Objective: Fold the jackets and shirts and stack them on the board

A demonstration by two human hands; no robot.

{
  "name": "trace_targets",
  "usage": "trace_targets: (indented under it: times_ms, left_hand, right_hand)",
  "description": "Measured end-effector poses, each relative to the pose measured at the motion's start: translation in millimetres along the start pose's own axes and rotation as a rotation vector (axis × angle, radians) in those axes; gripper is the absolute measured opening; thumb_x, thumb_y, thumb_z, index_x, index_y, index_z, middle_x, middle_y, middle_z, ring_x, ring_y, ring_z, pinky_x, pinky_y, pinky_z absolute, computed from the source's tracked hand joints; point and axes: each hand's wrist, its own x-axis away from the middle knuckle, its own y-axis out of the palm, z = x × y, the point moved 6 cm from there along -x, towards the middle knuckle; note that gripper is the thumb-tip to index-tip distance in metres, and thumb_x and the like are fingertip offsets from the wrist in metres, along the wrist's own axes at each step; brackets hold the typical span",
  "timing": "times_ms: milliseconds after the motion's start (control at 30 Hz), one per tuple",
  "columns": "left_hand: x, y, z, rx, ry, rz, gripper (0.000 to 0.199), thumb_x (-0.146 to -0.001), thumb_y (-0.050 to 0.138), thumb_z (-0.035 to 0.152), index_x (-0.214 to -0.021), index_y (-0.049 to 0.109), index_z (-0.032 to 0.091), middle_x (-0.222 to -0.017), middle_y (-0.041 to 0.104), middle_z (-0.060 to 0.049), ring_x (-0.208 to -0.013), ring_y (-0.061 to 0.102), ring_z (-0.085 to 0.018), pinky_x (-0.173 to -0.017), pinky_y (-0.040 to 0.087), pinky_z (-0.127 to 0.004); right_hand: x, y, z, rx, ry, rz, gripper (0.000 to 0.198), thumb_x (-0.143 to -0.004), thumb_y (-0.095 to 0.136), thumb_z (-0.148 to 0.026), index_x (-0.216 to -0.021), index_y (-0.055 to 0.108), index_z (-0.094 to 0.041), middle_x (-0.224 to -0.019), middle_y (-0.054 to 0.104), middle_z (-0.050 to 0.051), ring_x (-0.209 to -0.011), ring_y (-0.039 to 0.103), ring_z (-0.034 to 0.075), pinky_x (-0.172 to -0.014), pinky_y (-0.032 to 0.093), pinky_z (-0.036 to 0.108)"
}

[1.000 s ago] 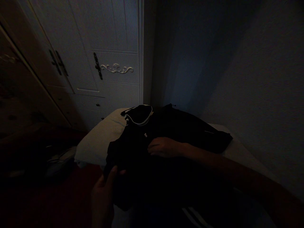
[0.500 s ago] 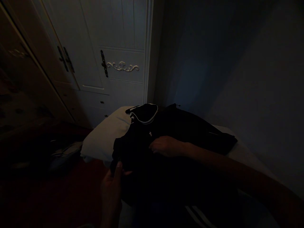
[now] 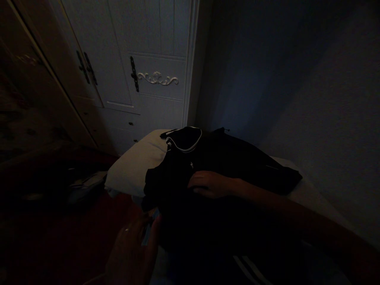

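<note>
A black long-sleeved top (image 3: 175, 166) with white piping round its neck opening and a small white chest logo lies spread out, one sleeve stretching right. My right hand (image 3: 210, 184) rests palm down on its chest just below the logo, thumb and fingers slightly apart. At the top's left edge is my left hand (image 3: 133, 241), wearing a ring. Its thumb and fingers are apart, with light blue cloth showing between them. Darkness hides most folds and the lower part of the top.
Under the top is a bed with a pale pillow (image 3: 139, 158) at its head. A white wardrobe (image 3: 160, 107) with dark handles stands behind, and a wall (image 3: 332, 130) runs along the right. Dark items and pale cloth (image 3: 89, 180) lie on the red floor (image 3: 80, 237) at left.
My left hand has let go of the top's left edge, moved down and left, and spread its thumb and fingers. The right hand stays on the chest. The view has shifted slightly.
</note>
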Motion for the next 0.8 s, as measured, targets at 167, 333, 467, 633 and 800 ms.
trace_targets:
  times_ms: [167, 333, 467, 633, 800]
  left_hand:
    - [20, -3, 47, -0.044, 0.441, 0.195, 0.025, -0.092, 0.051, 0.04, -0.093, 0.07, 0.024, -0.092, 0.074, -0.007, -0.085, 0.068, -0.023, -0.074, 0.052, -0.034]
    - [9, 64, 78, -0.176, 0.373, 0.045, 0.031, -0.092, 0.055, 0.038, -0.111, 0.064, 0.015, -0.1, 0.072, -0.011, -0.092, 0.068, -0.028, -0.08, 0.051, -0.042]
    - [-7, 85, 81, -0.182, 0.197, -0.023, 0.036, -0.09, 0.056, 0.045, -0.106, 0.062, 0.013, -0.089, 0.071, -0.012, -0.088, 0.067, -0.03, -0.08, 0.048, -0.044]
    - [-21, 88, 70, 0.11, 0.074, -0.061, 0.018, -0.088, 0.063, 0.033, -0.099, 0.063, 0.018, -0.089, 0.073, -0.007, -0.084, 0.069, -0.024, -0.077, 0.048, -0.035]
    - [-25, 95, 59, 0.474, 0.095, -0.099, 0.006, -0.083, 0.065, 0.022, -0.089, 0.068, 0.02, -0.088, 0.074, -0.003, -0.084, 0.069, -0.02, -0.075, 0.049, -0.03]
  right_hand:
    - [-6, 10, 1, 0.008, -0.048, 0.102, 0.024, -0.096, 0.055, -0.033, -0.104, 0.069, -0.015, -0.098, 0.065, 0.01, -0.091, 0.06, 0.017, -0.082, 0.049, 0.03]
    - [-10, 17, 8, -0.183, 0.035, 0.179, 0.025, -0.097, 0.053, -0.032, -0.093, 0.07, -0.014, -0.089, 0.065, 0.007, -0.084, 0.062, 0.015, -0.079, 0.049, 0.028]
    - [-7, 17, 20, -0.365, 0.227, 0.253, 0.029, -0.094, 0.056, -0.037, -0.087, 0.071, -0.014, -0.085, 0.067, 0.005, -0.077, 0.062, 0.014, -0.074, 0.048, 0.027]
    - [-2, 27, 42, -0.565, 0.496, 0.277, 0.026, -0.083, 0.066, -0.04, -0.085, 0.074, -0.015, -0.086, 0.073, 0.004, -0.081, 0.066, 0.017, -0.078, 0.048, 0.029]
    - [0, 33, 56, -0.645, 0.662, 0.254, 0.027, -0.076, 0.07, -0.04, -0.082, 0.076, -0.014, -0.076, 0.072, 0.003, -0.071, 0.064, 0.016, -0.069, 0.046, 0.027]
